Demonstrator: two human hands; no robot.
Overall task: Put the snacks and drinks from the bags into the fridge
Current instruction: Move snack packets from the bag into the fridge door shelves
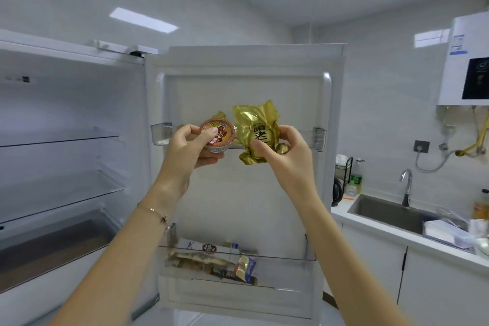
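both hands raised to the upper door shelf, one snack in each

you stood at the open white fridge (71, 119) with its door (238, 193) swung wide in front of you. your left hand (188, 145) was closed around a small round snack cup with a brown and red printed foil lid (218, 133), thumb pressed on the lid and fingers curled underneath. your right hand (283, 148) was pinched shut on a crinkled gold foil snack packet with dark lettering (258, 131), thumb on the front and fingers behind its right edge. the two snacks were held side by side, almost touching, right in front of the clear plastic upper door shelf (161, 133); a scrap of more gold foil showed just behind the cup, though you could not tell whether it sat in the shelf.

lower down, the clear plastic bottom door bin (296, 262) already held several flat snack packets in beige, gold and blue wrappers (211, 262). inside the fridge, the glass shelves (66, 137) were bare. to your right, the steel sink (391, 213) sat in the white counter.
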